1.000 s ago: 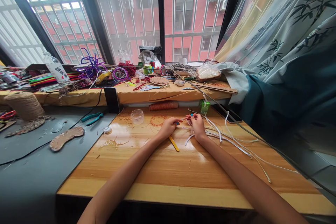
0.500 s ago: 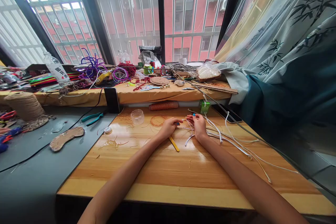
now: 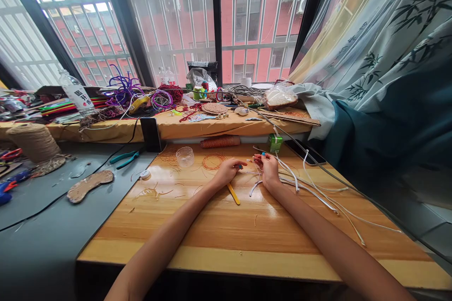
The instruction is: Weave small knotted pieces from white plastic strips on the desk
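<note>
My left hand (image 3: pixel 229 171) rests over the wooden table with its fingers curled. From beneath it sticks out a flat yellow stick (image 3: pixel 233 194), its upper part hidden by the palm. Just to the right, my right hand (image 3: pixel 269 168) pinches a thin white cord (image 3: pixel 256 165) between thumb and fingers. Blue shows at fingertips on both hands. A short white cord piece (image 3: pixel 254 188) curves on the table below my right fingers. More white cords (image 3: pixel 318 190) trail away to the right, partly behind my forearm.
Nearby on the table lie orange wire (image 3: pixel 213 162), a clear round container (image 3: pixel 185 156), a reddish thread spool (image 3: pixel 220 141), a green box (image 3: pixel 275 143) and a phone (image 3: pixel 306 152). Teal pliers (image 3: pixel 124 159) and a twine cone (image 3: pixel 34 143) are at left. Craft materials crowd the sill (image 3: pixel 197 127).
My right hand has shifted slightly right, widening the gap between my hands. The lower end of the yellow stick has moved a little left. My left hand has barely moved.
</note>
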Tool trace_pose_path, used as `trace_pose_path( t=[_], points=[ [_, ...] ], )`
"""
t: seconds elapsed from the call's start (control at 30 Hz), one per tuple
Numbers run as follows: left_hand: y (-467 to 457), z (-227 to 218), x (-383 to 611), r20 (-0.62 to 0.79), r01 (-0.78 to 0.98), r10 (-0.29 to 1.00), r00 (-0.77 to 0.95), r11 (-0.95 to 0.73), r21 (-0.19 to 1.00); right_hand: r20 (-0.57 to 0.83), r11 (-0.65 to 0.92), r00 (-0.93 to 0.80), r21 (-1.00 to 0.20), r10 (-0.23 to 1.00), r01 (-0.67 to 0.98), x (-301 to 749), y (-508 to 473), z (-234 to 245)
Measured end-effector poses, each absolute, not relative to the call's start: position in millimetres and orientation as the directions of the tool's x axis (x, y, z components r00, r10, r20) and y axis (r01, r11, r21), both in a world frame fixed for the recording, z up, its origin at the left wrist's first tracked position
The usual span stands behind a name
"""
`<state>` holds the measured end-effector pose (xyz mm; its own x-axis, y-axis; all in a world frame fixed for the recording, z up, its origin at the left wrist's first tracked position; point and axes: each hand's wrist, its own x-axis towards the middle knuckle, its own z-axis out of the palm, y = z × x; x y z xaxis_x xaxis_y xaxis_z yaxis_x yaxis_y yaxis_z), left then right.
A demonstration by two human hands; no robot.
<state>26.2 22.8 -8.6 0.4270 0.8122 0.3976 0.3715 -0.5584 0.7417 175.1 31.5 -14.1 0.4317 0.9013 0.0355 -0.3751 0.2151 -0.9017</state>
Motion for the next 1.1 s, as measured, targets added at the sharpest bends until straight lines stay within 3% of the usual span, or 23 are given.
trace_pose_path(
  t=[0.73,1.1],
  points=[
    [20.2,-5.8,29.3,0.428,0.346,0.771,0.472,-0.609,0.714,0.02,0.213,0.454,-0.901,0.891,-0.379,177.9,36.2,-16.8],
    [19.2,-1.3,26.6,0.385,0.37,0.874,0.297,-0.477,0.797,0.073,0.19,0.402,-0.947,0.913,-0.26,169.7,30.5,-10.6]
  ],
)
